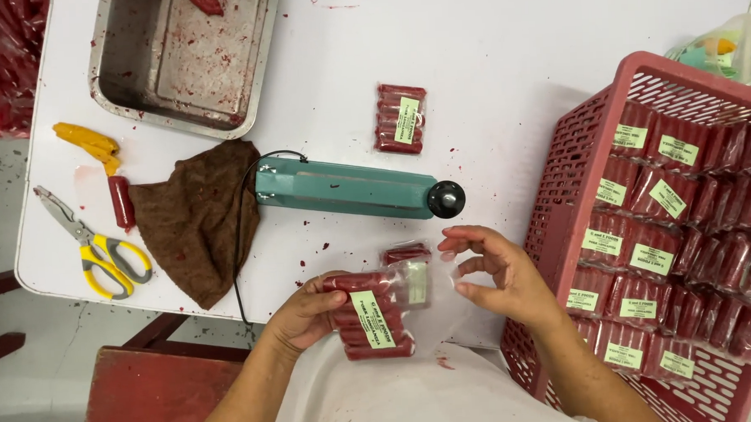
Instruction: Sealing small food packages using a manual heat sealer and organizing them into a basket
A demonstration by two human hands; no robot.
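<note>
1. The left hand (pixel 306 315) holds a clear bag of red sausages (pixel 369 324) with a pale green label, at the near edge of the white tabletop (pixel 504 82), just on the person's side of the teal heat sealer (pixel 345 187). Its grip is pressed onto the bag's left end, thumb on top.
2. The right hand (pixel 498 273) hovers just right of that bag, below the sealer's black knob (pixel 446 198). Its grip is spread, fingers curled and apart; whether the fingertips touch the bag's loose clear mouth cannot be told.
3. A short red sausage piece (pixel 407 253) lies between the sealer and the held bag, close to the bag's open end.
4. A second, sealed pack of sausages (pixel 401 118) lies on the far side of the sealer, apart from it.
5. A brown cloth (pixel 194 217) lies touching the sealer's left end, with the sealer's black cord (pixel 242 241) running over it and off the near edge.
6. Left of the cloth lie one loose sausage (pixel 121 201), a yellow glove-like item (pixel 90 143) and yellow-handled scissors (pixel 94 244).
7. A stained metal tray (pixel 179 60) sits on the far side of the sealer, to the left.
8. A red plastic crate (pixel 589 120) stands well right of the sealer, beside the right hand, filled with labelled sausage packs (pixel 667 226) in rows.
9. Red flecks dot the tabletop around the sealer.
</note>
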